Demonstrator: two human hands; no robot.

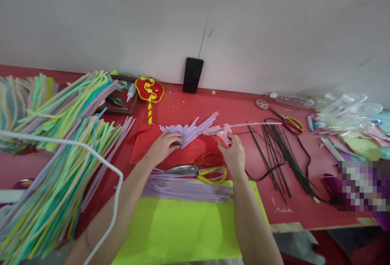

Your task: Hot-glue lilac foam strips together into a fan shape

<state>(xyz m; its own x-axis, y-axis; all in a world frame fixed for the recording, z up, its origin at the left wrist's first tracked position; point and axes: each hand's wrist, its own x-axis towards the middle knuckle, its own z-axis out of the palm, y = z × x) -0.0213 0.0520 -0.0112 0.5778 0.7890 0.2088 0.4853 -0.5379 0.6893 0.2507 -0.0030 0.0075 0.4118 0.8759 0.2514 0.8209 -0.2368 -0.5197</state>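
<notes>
White bent tube [120, 177] nearest, left hand [166, 145] on lilac stems [191, 133], grip unclear, right hand [234, 151] holds pink glue gun [217, 131], nozzle [200, 133] best kept off left hand

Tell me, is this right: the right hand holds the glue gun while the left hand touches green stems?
Wrong color: the head view shows the left hand touching purple stems. The right hand does hold the glue gun.

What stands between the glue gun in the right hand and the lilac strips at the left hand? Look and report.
Nothing visible. The right hand holds the glue gun, nozzle toward those lilac strips; the nearer scissors lie off that line, toward the wearer.
</notes>
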